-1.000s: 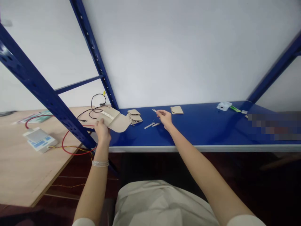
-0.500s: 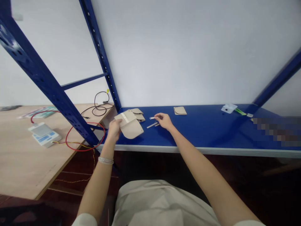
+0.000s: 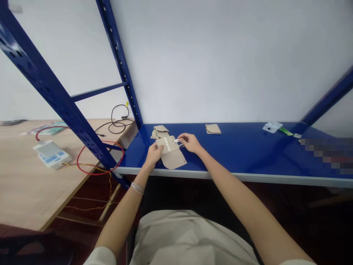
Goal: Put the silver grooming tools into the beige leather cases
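Blue shelf (image 3: 248,154), pouch (image 3: 173,159) in left hand (image 3: 153,154)

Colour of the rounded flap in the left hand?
The rounded flap is beige, with a paler segmented strip on it. Shows best in the head view.

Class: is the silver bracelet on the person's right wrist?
No, the silver bracelet is on the left wrist, behind the left hand holding the beige flap; the right hand pinching a metal strip has none.
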The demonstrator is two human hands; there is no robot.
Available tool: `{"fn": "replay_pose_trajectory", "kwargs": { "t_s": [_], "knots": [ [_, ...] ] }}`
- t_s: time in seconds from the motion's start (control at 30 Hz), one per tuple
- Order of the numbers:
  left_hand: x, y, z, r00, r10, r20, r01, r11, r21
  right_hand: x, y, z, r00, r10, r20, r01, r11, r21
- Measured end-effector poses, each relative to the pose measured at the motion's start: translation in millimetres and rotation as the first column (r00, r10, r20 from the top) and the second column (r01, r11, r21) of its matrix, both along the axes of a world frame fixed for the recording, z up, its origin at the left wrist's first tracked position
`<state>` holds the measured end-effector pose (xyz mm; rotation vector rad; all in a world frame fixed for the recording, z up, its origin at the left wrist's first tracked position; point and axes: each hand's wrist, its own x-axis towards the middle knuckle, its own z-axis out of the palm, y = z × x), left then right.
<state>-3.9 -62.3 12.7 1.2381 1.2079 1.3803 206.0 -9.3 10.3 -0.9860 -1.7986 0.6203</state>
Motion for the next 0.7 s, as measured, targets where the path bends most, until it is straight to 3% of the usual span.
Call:
{"fn": "replay_pose_trajectory", "kwargs": {
  "t_s": [0.13, 0.27, 0.47, 0.7],
  "knots": [
    [1.5, -2.2, 2.7, 0.998, -0.046, 0.048, 0.046, 0.999, -0.001, -7.2, -7.8, 2.9, 0.997, 0.020, 0.078, -0.027, 0.995, 0.093],
    [-0.5, -2.4, 1.6, 1.000, 0.003, -0.013, -0.003, 1.000, 0.003, -10.4, -12.3, 4.3, 0.980, 0.016, 0.197, -0.058, 0.976, 0.211],
    [-3.2, -3.3, -1.0, 0.997, -0.001, -0.083, 0.000, 1.000, -0.011, -13.1, -17.8, 6.5, 0.910, 0.023, 0.414, -0.149, 0.950, 0.274],
    [-1.4, -6.0, 0.9, 0.994, -0.028, -0.103, 0.029, 0.999, 0.013, -15.7, -24.6, 11.5, 0.913, 0.086, 0.399, -0.207, 0.940, 0.271]
  ]
}}
